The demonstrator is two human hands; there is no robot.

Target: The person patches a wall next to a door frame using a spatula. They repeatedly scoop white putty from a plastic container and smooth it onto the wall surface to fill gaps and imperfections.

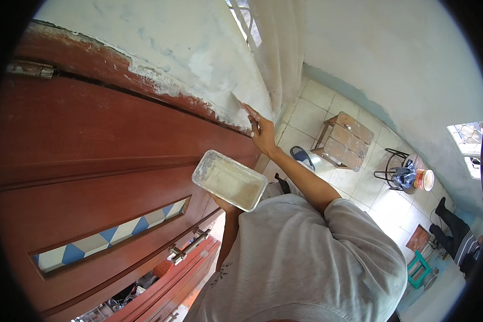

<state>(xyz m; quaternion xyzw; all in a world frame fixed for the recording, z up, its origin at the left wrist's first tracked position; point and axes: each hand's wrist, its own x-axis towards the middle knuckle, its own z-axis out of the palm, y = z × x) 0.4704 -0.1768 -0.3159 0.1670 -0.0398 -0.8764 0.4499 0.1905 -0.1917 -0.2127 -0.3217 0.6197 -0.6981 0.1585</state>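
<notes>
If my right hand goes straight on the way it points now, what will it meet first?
Probably the patchy white wall; the scraper in your right hand points toward it and may already touch.

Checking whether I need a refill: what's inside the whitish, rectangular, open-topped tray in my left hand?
The tray holds a patchy cream-coloured coating across its bottom. Its thickness isn't clear, since the surface underneath is covered.

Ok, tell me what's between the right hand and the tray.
In the head view, no object sits between the right hand and the tray; the gap shows only the red door behind them.
</notes>
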